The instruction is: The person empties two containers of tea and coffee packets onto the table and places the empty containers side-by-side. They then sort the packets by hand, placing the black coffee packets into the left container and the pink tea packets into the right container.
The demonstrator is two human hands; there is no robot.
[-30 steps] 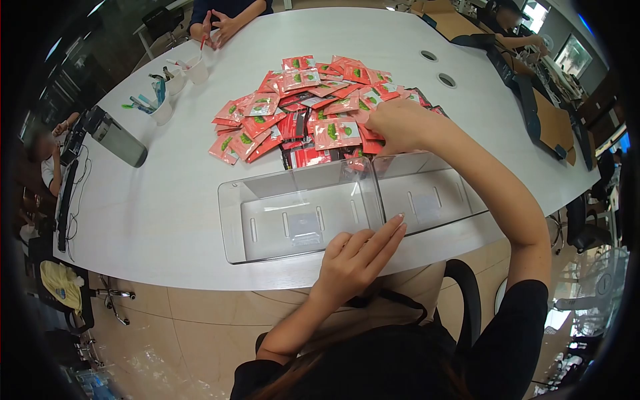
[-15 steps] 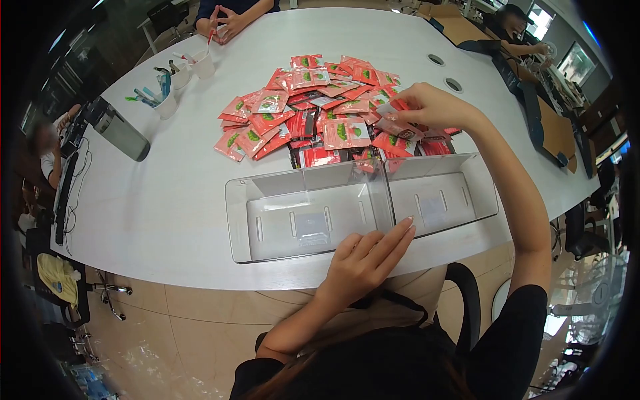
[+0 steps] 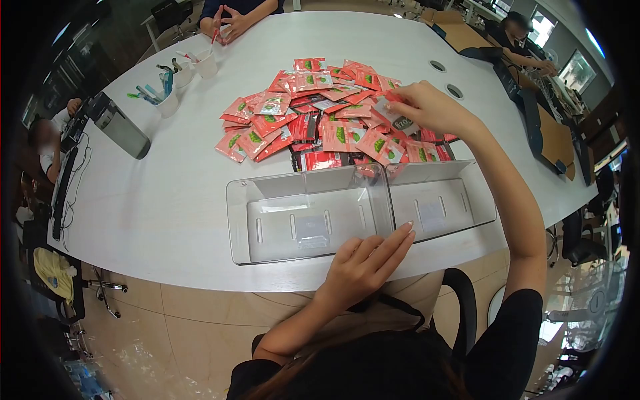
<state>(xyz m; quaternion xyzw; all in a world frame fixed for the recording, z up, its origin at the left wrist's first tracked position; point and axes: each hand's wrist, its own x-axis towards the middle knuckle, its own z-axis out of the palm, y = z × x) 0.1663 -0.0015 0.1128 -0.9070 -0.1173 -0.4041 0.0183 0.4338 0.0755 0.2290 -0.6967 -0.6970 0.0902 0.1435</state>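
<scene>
A heap of red and pink sachets (image 3: 320, 120) with green prints lies on the white table. At its right side my right hand (image 3: 423, 110) pinches a pinkish sachet (image 3: 395, 119), tilted above the others. In front of the heap stands a clear plastic bin (image 3: 310, 217), with a second, smaller clear compartment (image 3: 437, 200) to its right; no sachets show inside either. My left hand (image 3: 367, 263) rests at the near rim around the divider, fingers stretched out, holding nothing.
A grey bottle (image 3: 119, 127) stands on the left of the white table (image 3: 167, 213). Behind it are cups of pens (image 3: 168, 103). A person's hands (image 3: 230, 25) are at the far edge. Cardboard boxes (image 3: 553, 137) lie at the right.
My right hand has shifted slightly up, and the sachet it holds now hangs more tilted. Sachets below it lie differently. My left hand has barely moved.
</scene>
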